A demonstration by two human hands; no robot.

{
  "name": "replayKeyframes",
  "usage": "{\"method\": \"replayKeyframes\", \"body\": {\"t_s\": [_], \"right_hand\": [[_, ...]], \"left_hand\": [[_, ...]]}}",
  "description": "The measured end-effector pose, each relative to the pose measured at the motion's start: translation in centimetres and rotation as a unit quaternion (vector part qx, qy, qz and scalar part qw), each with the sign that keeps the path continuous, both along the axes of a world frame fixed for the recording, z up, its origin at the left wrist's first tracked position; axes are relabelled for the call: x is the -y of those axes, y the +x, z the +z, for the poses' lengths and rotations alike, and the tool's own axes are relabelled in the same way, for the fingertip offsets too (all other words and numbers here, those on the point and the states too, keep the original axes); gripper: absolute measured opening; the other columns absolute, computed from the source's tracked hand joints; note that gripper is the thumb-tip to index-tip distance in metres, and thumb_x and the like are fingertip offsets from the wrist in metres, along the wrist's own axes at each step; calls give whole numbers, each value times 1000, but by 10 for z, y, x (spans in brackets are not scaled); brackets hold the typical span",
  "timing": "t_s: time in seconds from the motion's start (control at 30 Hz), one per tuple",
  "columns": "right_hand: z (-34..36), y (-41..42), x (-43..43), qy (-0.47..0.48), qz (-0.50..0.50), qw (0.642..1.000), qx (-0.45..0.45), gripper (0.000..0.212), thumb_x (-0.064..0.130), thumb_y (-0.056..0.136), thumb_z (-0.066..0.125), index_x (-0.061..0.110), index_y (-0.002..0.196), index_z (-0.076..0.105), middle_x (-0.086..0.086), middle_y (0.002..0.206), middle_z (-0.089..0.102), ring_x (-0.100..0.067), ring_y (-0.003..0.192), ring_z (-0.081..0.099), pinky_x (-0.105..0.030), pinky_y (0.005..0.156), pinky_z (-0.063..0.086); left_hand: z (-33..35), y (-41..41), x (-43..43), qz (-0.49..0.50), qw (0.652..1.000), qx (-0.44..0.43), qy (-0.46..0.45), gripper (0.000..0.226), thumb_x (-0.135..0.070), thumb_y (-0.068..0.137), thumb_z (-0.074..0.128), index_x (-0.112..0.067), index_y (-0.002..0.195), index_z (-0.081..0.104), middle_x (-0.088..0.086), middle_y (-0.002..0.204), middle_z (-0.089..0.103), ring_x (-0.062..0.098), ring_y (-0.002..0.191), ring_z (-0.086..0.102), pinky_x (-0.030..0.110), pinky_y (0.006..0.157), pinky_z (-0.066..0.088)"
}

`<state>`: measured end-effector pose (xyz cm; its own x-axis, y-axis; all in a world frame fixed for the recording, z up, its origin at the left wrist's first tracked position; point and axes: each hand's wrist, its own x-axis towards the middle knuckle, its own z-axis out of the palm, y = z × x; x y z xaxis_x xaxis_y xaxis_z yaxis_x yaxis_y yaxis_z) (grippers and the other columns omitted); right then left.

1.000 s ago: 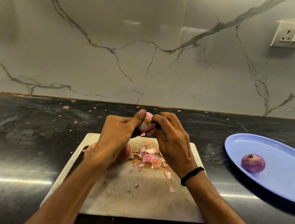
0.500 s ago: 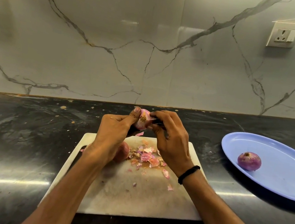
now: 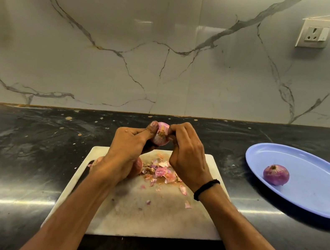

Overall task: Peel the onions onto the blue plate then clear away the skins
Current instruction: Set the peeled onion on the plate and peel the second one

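Both hands hold a small pink onion (image 3: 160, 134) above the far edge of the white cutting board (image 3: 144, 213). My left hand (image 3: 126, 153) grips it from the left with the thumb on top. My right hand (image 3: 187, 157) pinches its right side with curled fingers. A pile of pink skins (image 3: 161, 171) lies on the board under the hands. Another onion (image 3: 137, 167) sits on the board, mostly hidden behind my left wrist. At the right, the blue plate (image 3: 319, 196) carries one purple peeled onion (image 3: 276, 175).
The board lies on a black stone counter (image 3: 22, 154) whose front edge runs just below the board. A marble wall with a socket (image 3: 313, 33) stands behind. Small skin flakes dot the counter near the wall.
Both hands have lifted the onion slightly and turned it; its root end now faces me. The peeled onion on the plate has not moved.
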<state>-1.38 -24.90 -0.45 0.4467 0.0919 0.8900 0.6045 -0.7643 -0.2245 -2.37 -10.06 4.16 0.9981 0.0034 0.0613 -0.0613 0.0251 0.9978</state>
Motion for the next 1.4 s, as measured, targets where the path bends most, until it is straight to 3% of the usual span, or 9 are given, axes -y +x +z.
{"method": "replayKeyframes", "body": {"t_s": [0.1, 0.2, 0.37, 0.53, 0.7, 0.9, 1.17, 1.3, 1.4], "right_hand": [[-1, 1, 3, 51, -5, 998, -32, 25, -12, 80, 47, 0, 98, 60, -10, 93, 57, -13, 81, 50, -12, 71, 45], [2, 1, 10, 106, 1, 994, -42, 29, -18, 81, 50, 1, 100, 60, -8, 96, 58, -12, 83, 52, -6, 75, 43], [4, -3, 12, 69, 99, 990, -78, 55, -1, 80, 72, 6, 131, 53, -12, 128, 49, -17, 105, 58, -19, 89, 54], [4, -2, 5, 39, 106, 992, -52, 43, 9, 82, 79, 3, 119, 58, -11, 117, 58, -19, 101, 62, -22, 89, 56], [3, 0, 8, 23, 94, 995, -38, 37, 6, 84, 77, 2, 116, 60, -11, 112, 61, -15, 97, 62, -7, 91, 48], [1, 3, 8, 4, 92, 996, -6, 33, 11, 88, 72, 9, 117, 57, -10, 110, 62, -5, 97, 55, -4, 91, 44], [0, 3, 9, -19, 88, 996, 10, 37, 18, 88, 73, 18, 117, 51, -9, 107, 64, -16, 92, 63, -18, 85, 52], [-1, 3, 8, -23, 90, 996, -9, 29, 29, 92, 63, 14, 115, 54, -8, 107, 63, -17, 91, 64, -21, 83, 54], [-2, 3, 9, -23, 74, 997, -4, 18, 18, 91, 70, 7, 101, 61, -7, 98, 63, -10, 82, 58, -15, 76, 52]], "left_hand": [[5, 0, 0, 11, 996, -27, -89, 25, -29, 90, 65, -5, 88, 73, 9, 80, 77, 20, 79, 75, 33, 78, 62], [7, -1, -4, 2, 995, -13, -102, 20, -21, 95, 61, -5, 90, 71, 5, 70, 75, 14, 66, 74, 22, 60, 59], [5, -1, -5, -23, 999, 16, -38, 19, -21, 99, 55, -11, 103, 71, 2, 83, 76, 11, 83, 73, 27, 84, 58], [5, 0, -7, -35, 999, 15, -24, 20, -27, 97, 56, -17, 95, 73, 9, 98, 76, 22, 100, 71, 40, 98, 54], [5, -2, -6, -40, 999, 13, -19, 20, -30, 95, 57, -20, 89, 73, 6, 91, 77, 23, 97, 72, 40, 99, 54], [3, -2, -6, -40, 999, 13, -25, 30, -43, 76, 61, -20, 90, 74, 10, 97, 76, 25, 100, 71, 42, 100, 53], [1, 1, -6, -38, 999, 7, -17, 48, -43, 76, 61, -9, 109, 71, 13, 105, 73, 25, 102, 70, 39, 100, 53], [-1, 2, -7, -33, 999, 13, -3, 30, -31, 93, 58, -10, 111, 71, 12, 107, 73, 23, 103, 69, 35, 98, 54], [-2, 5, -7, -27, 1000, 11, -10, 23, -32, 95, 59, -15, 96, 75, 10, 93, 76, 19, 92, 73, 33, 91, 56]]}}
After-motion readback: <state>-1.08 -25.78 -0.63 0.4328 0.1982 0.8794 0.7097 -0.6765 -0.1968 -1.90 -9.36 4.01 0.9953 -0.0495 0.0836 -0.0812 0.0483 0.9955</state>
